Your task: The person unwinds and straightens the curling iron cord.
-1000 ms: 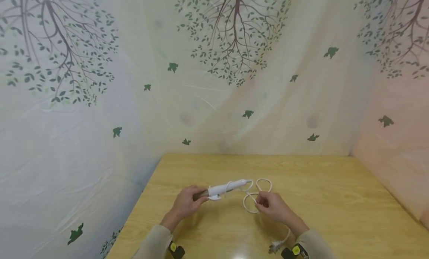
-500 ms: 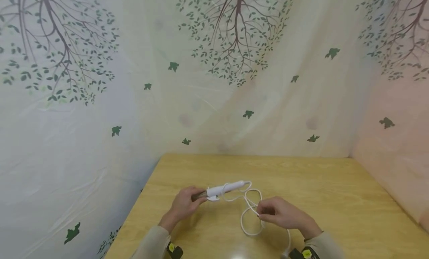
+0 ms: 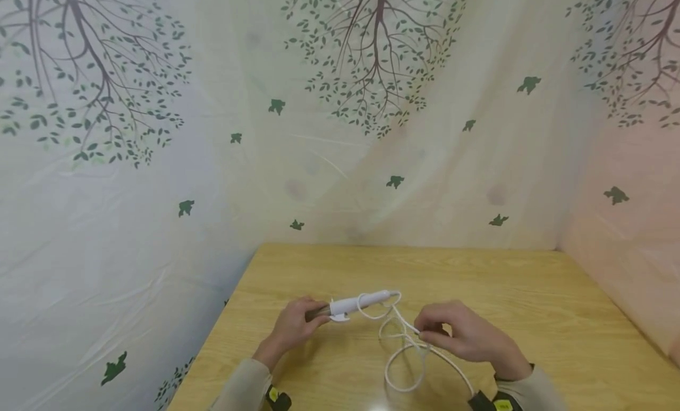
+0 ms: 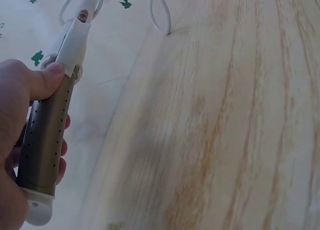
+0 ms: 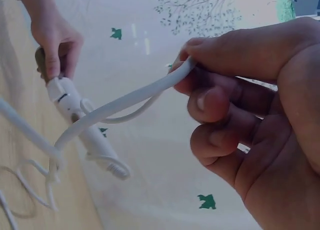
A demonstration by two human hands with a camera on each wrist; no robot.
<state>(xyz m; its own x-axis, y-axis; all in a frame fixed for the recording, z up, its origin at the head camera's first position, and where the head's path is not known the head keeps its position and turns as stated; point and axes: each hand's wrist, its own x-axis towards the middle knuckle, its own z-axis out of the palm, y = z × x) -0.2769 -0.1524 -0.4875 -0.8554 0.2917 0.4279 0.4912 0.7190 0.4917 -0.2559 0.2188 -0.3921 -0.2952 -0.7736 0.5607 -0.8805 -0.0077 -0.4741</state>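
Note:
My left hand (image 3: pixel 296 327) grips a curling iron by its brown perforated barrel (image 4: pixel 47 135), thumb along the top near the clamp. The iron's white handle (image 3: pixel 353 303) points right, held over the table, with a loop of cord lying across it. From the handle's end a white power cord (image 5: pixel 120 103) runs to my right hand (image 3: pixel 467 333), which pinches it between thumb and index finger. Its other fingers are curled loosely below, as the right wrist view shows. Loops of the cord (image 3: pixel 402 390) hang under the pinched part.
A wooden table (image 3: pixel 478 281) lies under both hands. Behind it and along its sides hangs a pale curtain (image 3: pixel 340 192) printed with trees and green leaves. The cord's far stretch (image 3: pixel 457 369) runs toward the right wrist, where its plug is hidden.
My right hand has moved right, drawing the cord along; its loops have shifted and hang lower. The plug, seen a second ago, is now out of sight. The left hand stays nearly still.

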